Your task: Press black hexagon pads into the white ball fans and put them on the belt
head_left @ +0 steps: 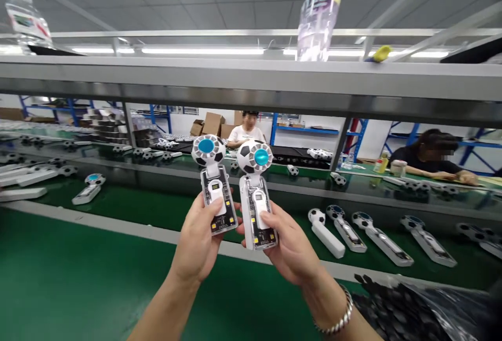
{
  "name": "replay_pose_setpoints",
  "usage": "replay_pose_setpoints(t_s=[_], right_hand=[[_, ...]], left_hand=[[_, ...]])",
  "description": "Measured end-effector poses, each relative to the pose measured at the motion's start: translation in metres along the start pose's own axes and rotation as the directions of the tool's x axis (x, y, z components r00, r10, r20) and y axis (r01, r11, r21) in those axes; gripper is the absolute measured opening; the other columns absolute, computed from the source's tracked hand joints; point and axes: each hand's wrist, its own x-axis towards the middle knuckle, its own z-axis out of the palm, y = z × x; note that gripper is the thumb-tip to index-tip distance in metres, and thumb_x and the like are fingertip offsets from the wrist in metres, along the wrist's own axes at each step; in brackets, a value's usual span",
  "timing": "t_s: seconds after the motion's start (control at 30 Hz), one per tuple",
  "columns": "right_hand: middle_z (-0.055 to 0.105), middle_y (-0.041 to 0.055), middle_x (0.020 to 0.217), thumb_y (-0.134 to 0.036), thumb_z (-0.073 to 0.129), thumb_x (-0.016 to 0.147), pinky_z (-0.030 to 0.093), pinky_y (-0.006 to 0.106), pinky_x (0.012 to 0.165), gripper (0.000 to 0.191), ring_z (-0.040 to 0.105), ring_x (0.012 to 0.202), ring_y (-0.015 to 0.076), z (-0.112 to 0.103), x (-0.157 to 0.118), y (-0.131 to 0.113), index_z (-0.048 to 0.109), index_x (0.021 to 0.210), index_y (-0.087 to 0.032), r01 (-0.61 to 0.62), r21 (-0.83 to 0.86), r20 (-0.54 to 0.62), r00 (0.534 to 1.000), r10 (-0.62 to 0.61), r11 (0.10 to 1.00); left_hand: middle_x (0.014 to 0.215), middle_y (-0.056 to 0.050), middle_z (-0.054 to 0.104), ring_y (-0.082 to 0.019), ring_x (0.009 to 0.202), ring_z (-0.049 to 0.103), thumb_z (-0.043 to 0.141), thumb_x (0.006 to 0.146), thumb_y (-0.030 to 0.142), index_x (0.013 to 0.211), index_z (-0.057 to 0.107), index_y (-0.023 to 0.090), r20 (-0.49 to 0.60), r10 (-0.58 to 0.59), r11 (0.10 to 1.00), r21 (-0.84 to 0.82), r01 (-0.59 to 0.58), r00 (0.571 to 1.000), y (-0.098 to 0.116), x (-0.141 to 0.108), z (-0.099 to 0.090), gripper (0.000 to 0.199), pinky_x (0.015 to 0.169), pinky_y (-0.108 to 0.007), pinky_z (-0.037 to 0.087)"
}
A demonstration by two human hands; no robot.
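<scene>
Upright in my left hand is a handheld fan with a black-and-white football-patterned head and a blue disc in its middle. The thumb presses on the white panel of its clear-covered handle, which shows a dark circuit board with yellow squares. A matching handheld fan is gripped by my right hand, its thumb low on the white panel. Both fans face me side by side, close together and tilted slightly left. Fingers behind the handles are partly hidden.
Several similar fans lie on the green conveyor to the right, more at left. Black small parts lie in plastic at bottom right. A shelf overhead bears bottles. Two people sit across the line.
</scene>
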Motion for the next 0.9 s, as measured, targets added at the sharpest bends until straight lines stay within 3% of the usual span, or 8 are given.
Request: replay_pose_setpoints(t_s=[0.2,0.33,0.43,0.53,0.73,0.9], right_hand=[[0.063,0.0093,0.097,-0.023,0.046,0.087,0.051,0.03,0.067,0.028,0.062,0.082,0.0187,0.003,-0.018,-0.007,0.053,0.113,-0.017,-0.007,0.022,0.007,1.0,0.007,1.0],[0.062,0.0091,0.104,-0.024,0.047,0.086,0.051,0.029,0.067,0.027,0.062,0.083,0.0192,0.001,-0.024,-0.014,0.053,0.112,-0.02,0.025,-0.033,-0.024,0.999,-0.025,0.999],[0.063,0.0081,0.098,-0.026,0.048,0.086,0.051,0.028,0.065,0.027,0.063,0.082,0.0188,0.0,-0.025,-0.017,0.053,0.112,-0.021,0.034,-0.048,-0.049,0.998,-0.036,0.998],[0.064,0.0075,0.091,-0.026,0.048,0.086,0.051,0.028,0.066,0.027,0.063,0.081,0.019,-0.001,-0.026,-0.017,0.053,0.111,-0.02,0.051,-0.044,-0.049,0.997,-0.053,0.998],[0.063,0.0069,0.092,-0.028,0.051,0.084,0.052,0.029,0.064,0.027,0.064,0.081,0.0195,0.004,-0.028,-0.013,0.053,0.11,-0.02,0.094,-0.027,-0.073,0.993,-0.096,0.995],[0.065,0.0063,0.084,-0.03,0.055,0.08,0.052,0.027,0.061,0.031,0.065,0.075,0.019,0.006,-0.028,-0.015,0.054,0.109,-0.019,0.095,-0.059,-0.129,0.986,-0.102,0.994]], left_hand=[[0.101,-0.004,0.062,-0.019,0.088,0.06,0.054,0.08,0.023,0.117,0.05,0.022,0.054,0.027,1.0,-0.018,-0.026,0.998,0.003,-0.013,0.011,0.038,0.07,-0.026,0.051],[0.091,-0.006,0.065,-0.021,0.081,0.062,0.058,0.077,0.028,0.114,0.053,0.019,0.02,-0.01,1.0,-0.001,0.01,1.0,0.0,-0.015,0.014,0.039,0.065,-0.028,0.053],[0.085,-0.007,0.066,-0.02,0.076,0.062,0.058,0.077,0.03,0.111,0.055,0.017,0.005,-0.02,0.999,0.043,0.02,1.0,-0.001,-0.015,0.013,0.036,0.059,-0.025,0.052],[0.085,-0.006,0.066,-0.017,0.073,0.061,0.057,0.079,0.029,0.109,0.056,0.017,0.019,-0.011,0.996,0.085,0.009,1.0,-0.001,-0.015,0.011,0.033,0.059,-0.022,0.051],[0.081,-0.006,0.065,-0.019,0.071,0.062,0.057,0.079,0.029,0.11,0.055,0.018,0.056,-0.041,0.996,0.086,0.036,0.998,-0.001,-0.017,0.008,0.033,0.059,-0.027,0.053],[0.079,-0.005,0.064,-0.017,0.066,0.061,0.058,0.076,0.025,0.106,0.055,0.016,0.003,0.017,0.998,0.058,-0.017,1.0,0.0,-0.016,0.01,0.031,0.058,-0.026,0.051]])
